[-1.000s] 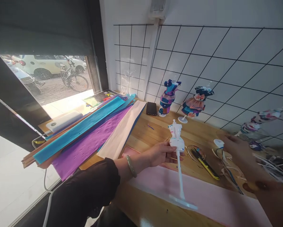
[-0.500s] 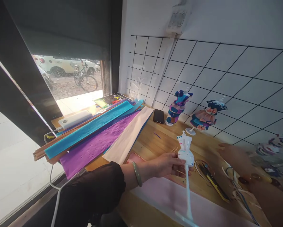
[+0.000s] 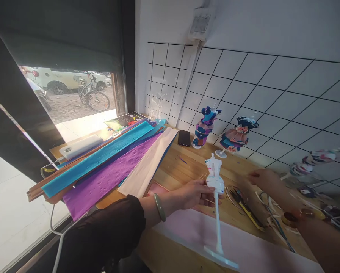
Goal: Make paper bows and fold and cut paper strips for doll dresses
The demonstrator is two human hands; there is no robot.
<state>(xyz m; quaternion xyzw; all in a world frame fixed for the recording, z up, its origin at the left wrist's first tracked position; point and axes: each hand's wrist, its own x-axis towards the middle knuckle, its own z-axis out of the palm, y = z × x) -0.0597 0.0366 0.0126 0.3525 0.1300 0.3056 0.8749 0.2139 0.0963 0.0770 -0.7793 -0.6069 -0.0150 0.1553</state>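
My left hand grips a small white dress form at its waist, where the torso meets the thin white stand. The stand tilts toward me, its flat base over a pale pink paper strip. Coloured specks mark the form's surface. My right hand hovers above the right side of the wooden table, apart from the form; its fingers are blurred and partly hidden. Closest to it lie a yellow craft knife and loose cords.
Crepe paper strips in blue, purple and cream cover the left side. A white power strip, a black phone and dressed forms stand or lie toward the back. A wire grid lines the wall.
The view has turned slightly right, so things appear farther left. My left hand keeps its hold on the white dress form. My right hand has moved a little over the table.
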